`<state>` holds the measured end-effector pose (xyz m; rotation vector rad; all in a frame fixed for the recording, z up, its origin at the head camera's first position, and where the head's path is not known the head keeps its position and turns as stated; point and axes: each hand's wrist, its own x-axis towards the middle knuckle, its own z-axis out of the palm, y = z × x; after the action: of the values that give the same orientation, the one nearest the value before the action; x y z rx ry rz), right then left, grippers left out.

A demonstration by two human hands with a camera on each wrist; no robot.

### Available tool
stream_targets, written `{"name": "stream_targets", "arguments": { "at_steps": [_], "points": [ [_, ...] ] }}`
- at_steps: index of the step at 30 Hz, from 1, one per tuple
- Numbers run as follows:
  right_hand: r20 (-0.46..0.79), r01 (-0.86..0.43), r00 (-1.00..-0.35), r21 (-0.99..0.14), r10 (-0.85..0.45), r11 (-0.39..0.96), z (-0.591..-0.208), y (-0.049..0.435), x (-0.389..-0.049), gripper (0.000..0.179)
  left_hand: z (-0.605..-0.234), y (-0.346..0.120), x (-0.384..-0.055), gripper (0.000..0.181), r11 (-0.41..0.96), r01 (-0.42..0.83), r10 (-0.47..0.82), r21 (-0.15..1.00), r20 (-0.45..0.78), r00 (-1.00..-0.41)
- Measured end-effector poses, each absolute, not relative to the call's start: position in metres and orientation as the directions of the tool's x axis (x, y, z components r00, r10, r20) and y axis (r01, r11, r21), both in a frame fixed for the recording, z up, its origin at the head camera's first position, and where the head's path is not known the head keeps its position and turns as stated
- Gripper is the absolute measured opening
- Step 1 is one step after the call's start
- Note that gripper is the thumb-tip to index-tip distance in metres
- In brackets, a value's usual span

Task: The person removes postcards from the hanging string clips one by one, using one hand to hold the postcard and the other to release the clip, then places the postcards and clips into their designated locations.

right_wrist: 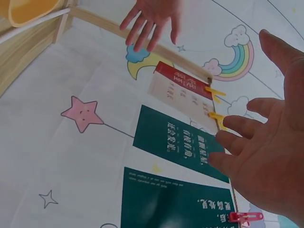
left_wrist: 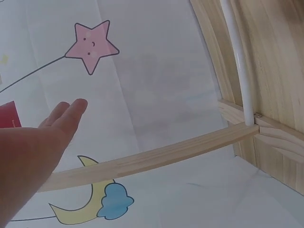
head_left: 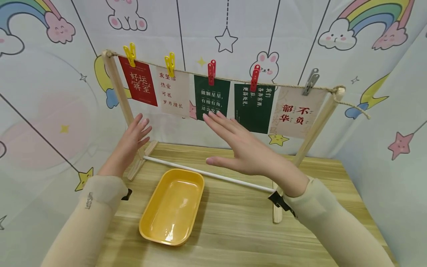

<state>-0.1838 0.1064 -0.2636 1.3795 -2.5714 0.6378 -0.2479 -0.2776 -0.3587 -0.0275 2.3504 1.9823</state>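
Five cards hang from a twine line, but I name them in turn: a red card [head_left: 138, 81], a pale card [head_left: 174, 92], a green card [head_left: 211, 94], a second green card [head_left: 254, 107] and a cream card [head_left: 297, 113]. Yellow clothespins [head_left: 170, 64], red clothespins [head_left: 255, 78] and a grey clothespin [head_left: 311, 81] pin them. My left hand [head_left: 131, 139] is raised below the red card, fingers spread, holding nothing. With fingers extended and thumb apart, my right hand [head_left: 243, 148] is in front of the green cards, its fingertips overlapping the first in the head view.
A wooden frame [head_left: 315, 122] carries the twine, with a white rod [head_left: 213, 174] across its base. On the wood-grain table [head_left: 233, 230] sits a yellow tray [head_left: 171, 207], left of centre. A cartoon-printed curtain [head_left: 200, 22] stands behind.
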Motion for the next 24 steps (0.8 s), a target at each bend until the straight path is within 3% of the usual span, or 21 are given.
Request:
{"name": "stream_targets", "arguments": {
  "at_steps": [10,24],
  "points": [
    [0.347,-0.852,-0.521,-0.27,-0.78,0.449,-0.246,0.082,-0.195,0.096,-0.349,-0.276,-0.252,0.091,0.011,-0.062,0.016,0.998,-0.062,-0.998],
    [0.299,-0.841,-0.54,-0.241,-0.787,0.485,-0.223,0.06,-0.201,0.098,-0.334,-0.282,-0.254,0.091,0.032,-0.039,0.011,0.999,-0.039,-0.999]
  ]
}}
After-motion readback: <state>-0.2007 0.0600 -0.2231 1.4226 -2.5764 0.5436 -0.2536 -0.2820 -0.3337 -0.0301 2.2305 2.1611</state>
